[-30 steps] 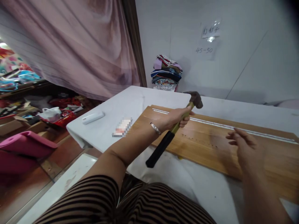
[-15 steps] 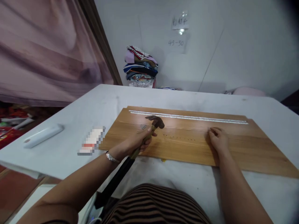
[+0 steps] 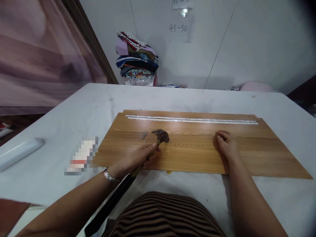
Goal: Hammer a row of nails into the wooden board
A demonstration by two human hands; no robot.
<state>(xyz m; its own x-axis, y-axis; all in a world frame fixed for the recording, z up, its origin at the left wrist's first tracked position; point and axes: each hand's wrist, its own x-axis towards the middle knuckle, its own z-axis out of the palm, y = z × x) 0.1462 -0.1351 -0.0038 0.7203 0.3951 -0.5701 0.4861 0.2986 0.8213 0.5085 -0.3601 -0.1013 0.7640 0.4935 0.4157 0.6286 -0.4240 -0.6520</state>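
Note:
My left hand (image 3: pixel 143 156) is wrapped round the handle of a claw hammer (image 3: pixel 161 135). The hammer's head is low over a wooden board (image 3: pixel 254 151), by the left end of a row of small dark nail heads or holes (image 3: pixel 187 144). Whether it touches the board I cannot tell. My right hand (image 3: pixel 228 144) rests on the board to the right of that row, its fingers curled and drawn together; anything in them is hidden. Several loose nails (image 3: pixel 142 136) lie on the board left of the hammer head. Two pale marked strips (image 3: pixel 192 120) run along the board's far side.
The board lies on a white-covered table (image 3: pixel 81 108). At the left are a blurred-out flat object (image 3: pixel 82 154) and a white rounded object (image 3: pixel 21 153). Behind the table, folded cloths (image 3: pixel 138 61) are stacked by the wall; a pink curtain (image 3: pixel 37 56) hangs at the left.
The view has tilted down and shifted right. The hammer head has come down closer to the row of marks, in my left hand. My right hand stays on the board.

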